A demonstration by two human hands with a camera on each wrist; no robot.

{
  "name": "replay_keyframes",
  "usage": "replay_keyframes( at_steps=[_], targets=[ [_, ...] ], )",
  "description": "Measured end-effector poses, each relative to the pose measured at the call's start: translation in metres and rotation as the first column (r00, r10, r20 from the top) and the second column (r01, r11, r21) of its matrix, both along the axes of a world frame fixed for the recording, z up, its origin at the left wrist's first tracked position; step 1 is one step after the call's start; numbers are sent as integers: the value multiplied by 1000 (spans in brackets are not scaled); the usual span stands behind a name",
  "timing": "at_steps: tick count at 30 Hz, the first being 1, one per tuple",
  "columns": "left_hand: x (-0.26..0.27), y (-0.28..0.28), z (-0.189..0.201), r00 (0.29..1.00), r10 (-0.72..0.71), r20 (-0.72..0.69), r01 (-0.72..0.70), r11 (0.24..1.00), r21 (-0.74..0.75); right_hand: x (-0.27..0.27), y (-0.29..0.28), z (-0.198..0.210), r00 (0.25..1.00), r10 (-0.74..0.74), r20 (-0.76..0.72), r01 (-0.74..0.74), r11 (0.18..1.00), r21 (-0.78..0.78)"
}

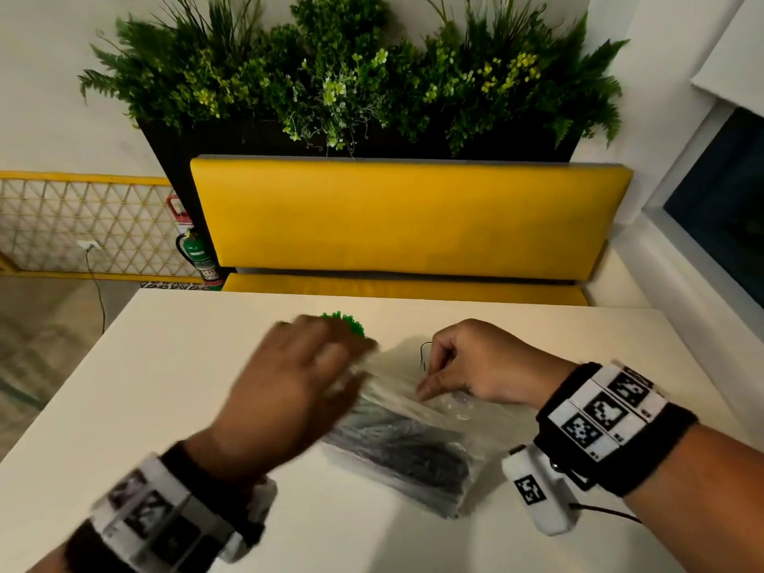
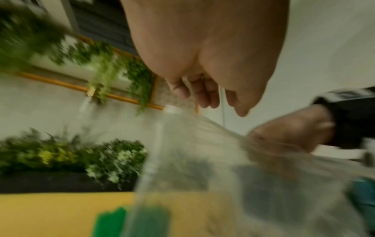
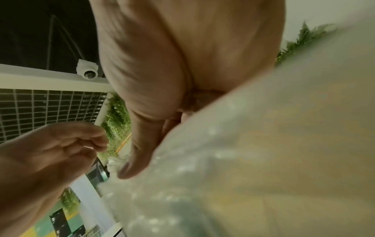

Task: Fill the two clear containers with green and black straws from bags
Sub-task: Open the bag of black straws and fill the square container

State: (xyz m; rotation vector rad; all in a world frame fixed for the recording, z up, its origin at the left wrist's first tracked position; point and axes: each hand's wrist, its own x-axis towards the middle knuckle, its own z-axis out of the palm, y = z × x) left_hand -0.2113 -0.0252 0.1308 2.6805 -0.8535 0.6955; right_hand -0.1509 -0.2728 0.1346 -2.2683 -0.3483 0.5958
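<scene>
Bag point(image 1: 409, 444) of black straws lies on the table point(image 1: 206, 386). Right hand point(image 1: 471, 366) pinches its mouth; left hand point(image 1: 289, 390), blurred, fingers curled at the bag's far edge. Green straws point(image 1: 345, 322) stand beyond the bag. Risk: thin film slipping, 1 tug spilling straws.

My head cam looks forward-down over the surface point(image 1: 165, 407); both wrist cams sit close along the fingers, sharing the clear straw bag point(image 1: 413, 432) point(image 2: 223, 184) point(image 3: 263, 144).

Left hand point(image 1: 289, 390) blurred, fingers curled; right hand point(image 1: 475, 366) pinching.
</scene>
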Motion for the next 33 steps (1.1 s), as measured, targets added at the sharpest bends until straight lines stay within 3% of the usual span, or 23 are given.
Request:
replay_keyframes(
  at_steps=[3,6,9,12,15,17,19,21,23,26,28,29,31,33],
  targets=[
    [-5,-23,-23,993,-103,-54,109,985,134,0,2,1,992,17,-121,-10,998,58],
    [-3,-23,-32,989,-146,11,145,986,78,-2,-3,1,977,24,-213,0,994,110],
    [-10,-18,-34,976,-203,80,202,979,22,-1,-10,-3,949,-53,-312,116,976,184],
    [-24,-15,-36,953,-300,38,300,954,22,6,-18,-12,963,-204,-175,224,970,100],
    [-41,-9,-46,926,-333,-178,368,900,231,9,-23,-15,950,-308,57,306,951,40],
    [-48,-7,-51,930,-260,-258,338,881,331,-2,-18,-6,947,-230,223,255,963,-90],
    [-48,-10,-47,940,-234,-250,305,904,299,-21,-7,-5,972,-30,231,101,948,-302],
    [-48,-18,-39,937,-272,-219,319,922,221,-43,4,-14,979,169,114,-78,827,-556],
    [-50,-17,-39,921,-293,-257,343,922,178,-41,-5,-33,961,243,133,-89,725,-683],
    [-57,-5,-48,786,-153,-600,415,849,327,-22,-37,-37,967,24,252,140,779,-612],
    [-59,-2,-51,674,-84,-734,462,823,330,-24,-37,-35,973,-7,231,136,827,-545],
    [-58,-6,-52,673,-109,-731,441,853,279,-28,-33,-37,979,24,200,80,866,-494],
    [-49,-29,-45,772,-144,-618,324,927,188,-37,-21,-42,989,75,129,-22,928,-373],
    [-35,-54,-49,805,-205,-557,275,960,44,-40,-17,-41,996,71,46,-58,968,-246]
  ],
)
